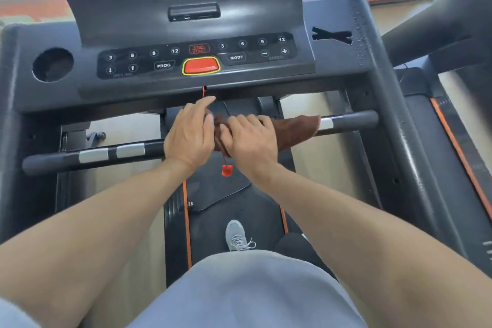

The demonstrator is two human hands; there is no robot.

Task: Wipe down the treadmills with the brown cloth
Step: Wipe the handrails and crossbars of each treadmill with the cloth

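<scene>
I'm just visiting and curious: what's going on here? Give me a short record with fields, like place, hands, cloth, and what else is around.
place: a person stands on a treadmill, facing its console
brown cloth: draped over the front handlebar, right of centre
right hand: fingers curled over the cloth on the bar
left hand: on the bar beside the cloth, index finger stretched forward
safety key: red clip hanging on a cord below the hands
console: red button, PROG and MODE keys
foot: grey shoe on the belt
</scene>
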